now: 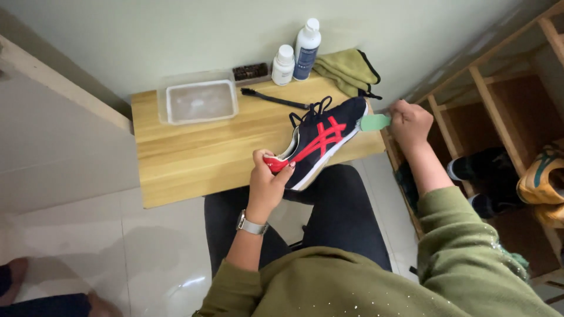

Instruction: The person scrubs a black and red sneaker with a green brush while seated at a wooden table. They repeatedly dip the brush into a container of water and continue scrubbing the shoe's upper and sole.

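Gripping the heel, the left hand (pixel 268 176) tilts the navy-and-red sneaker (pixel 322 141) steady so the right hand (pixel 409 122), fingers pinched on a green brush (pixel 375 122), reaches its toe.

You face a small wooden tabletop (pixel 194 147) set against the wall. Near its far left corner lies a clear plastic tray (pixel 201 101). Along the far edge you have a dark block brush (pixel 250 72), a short white bottle (pixel 283 64) and a taller white bottle (pixel 306 41) just beside it. A folded olive cloth (pixel 349 69) sits at the far right corner, and a thin black brush (pixel 275 100) lies flat in front of the bottles.
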